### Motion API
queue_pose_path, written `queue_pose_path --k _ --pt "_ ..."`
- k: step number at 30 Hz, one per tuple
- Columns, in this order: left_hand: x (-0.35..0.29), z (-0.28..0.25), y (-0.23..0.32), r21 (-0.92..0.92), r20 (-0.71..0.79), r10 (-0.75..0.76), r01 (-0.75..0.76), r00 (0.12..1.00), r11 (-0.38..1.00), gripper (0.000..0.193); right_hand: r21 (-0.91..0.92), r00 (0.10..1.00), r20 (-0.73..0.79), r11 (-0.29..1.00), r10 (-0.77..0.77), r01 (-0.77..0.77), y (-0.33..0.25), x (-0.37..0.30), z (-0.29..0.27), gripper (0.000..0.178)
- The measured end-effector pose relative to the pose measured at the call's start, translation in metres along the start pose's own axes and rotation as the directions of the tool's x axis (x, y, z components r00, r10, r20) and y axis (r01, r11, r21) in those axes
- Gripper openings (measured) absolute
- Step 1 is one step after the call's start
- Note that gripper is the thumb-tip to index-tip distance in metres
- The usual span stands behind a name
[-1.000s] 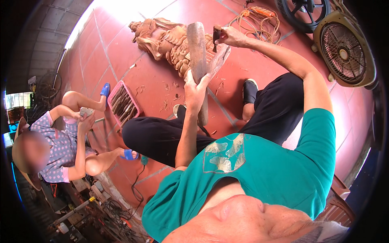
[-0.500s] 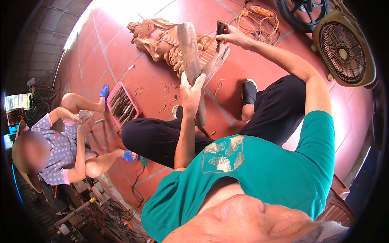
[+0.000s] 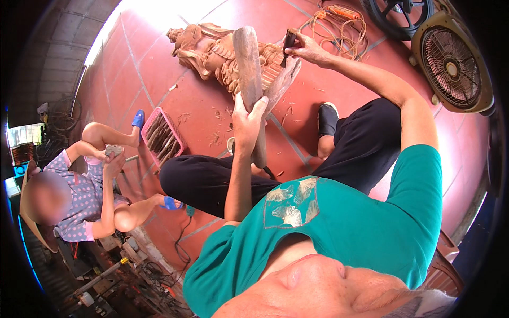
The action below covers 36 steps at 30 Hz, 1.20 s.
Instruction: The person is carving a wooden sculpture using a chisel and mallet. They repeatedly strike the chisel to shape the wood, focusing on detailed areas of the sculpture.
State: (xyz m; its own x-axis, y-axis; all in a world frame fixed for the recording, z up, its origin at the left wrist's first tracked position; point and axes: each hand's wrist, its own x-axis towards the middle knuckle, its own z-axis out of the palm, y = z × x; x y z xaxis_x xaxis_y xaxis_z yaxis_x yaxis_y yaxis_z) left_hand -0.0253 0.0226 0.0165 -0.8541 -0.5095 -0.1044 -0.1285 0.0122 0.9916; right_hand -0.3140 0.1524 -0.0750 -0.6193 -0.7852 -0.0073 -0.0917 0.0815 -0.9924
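Note:
A carved wooden figure (image 3: 214, 53) lies on its side on the tiled floor, its base toward me. My left hand (image 3: 247, 121) is closed around a long, pale wooden mallet (image 3: 246, 55), club-shaped, which stands out in front of the figure and hides part of it. Pinched in my right hand (image 3: 309, 51) is a short dark chisel (image 3: 289, 40), tilted, its lower end at the carving near the base. Mallet and chisel are apart. Whether the chisel's edge touches the wood cannot be made out.
Wood chips lie scattered between my feet. On the left stands a pink basket (image 3: 173, 127) of chisels, near a seated person (image 3: 87, 196) holding a phone. An orange power strip (image 3: 343, 11) with coiled cable, a wheel (image 3: 400, 18) and a fan (image 3: 449, 66) are at the far right.
The chisel in my right hand leans slightly more than before. The mallet in my left hand has turned a little, its lower end shifting left. The carved figure stays in place.

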Motion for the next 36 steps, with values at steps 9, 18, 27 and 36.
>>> queue_pose_path --k 9,18,27,36 --pt "0.036 -0.027 0.126 0.252 0.317 -0.069 -0.014 0.946 0.968 0.071 0.015 0.999 0.011 0.999 0.046 -0.046 0.007 0.002 -0.001 0.038" --pt "0.111 0.024 0.159 0.566 0.45 0.16 -0.419 0.879 0.71 0.077 -0.07 0.999 0.033 0.997 0.024 -0.022 -0.006 -0.005 -0.004 0.041" --pt "0.139 0.03 0.112 0.578 0.687 0.145 -0.656 0.712 0.485 0.079 -0.019 0.998 0.033 0.998 0.056 -0.055 -0.011 -0.012 0.006 0.037" --pt "0.154 0.024 0.104 0.64 0.65 -0.036 -0.521 0.759 0.564 0.075 -0.113 0.999 0.035 0.994 -0.006 0.01 -0.006 -0.01 0.005 0.043"
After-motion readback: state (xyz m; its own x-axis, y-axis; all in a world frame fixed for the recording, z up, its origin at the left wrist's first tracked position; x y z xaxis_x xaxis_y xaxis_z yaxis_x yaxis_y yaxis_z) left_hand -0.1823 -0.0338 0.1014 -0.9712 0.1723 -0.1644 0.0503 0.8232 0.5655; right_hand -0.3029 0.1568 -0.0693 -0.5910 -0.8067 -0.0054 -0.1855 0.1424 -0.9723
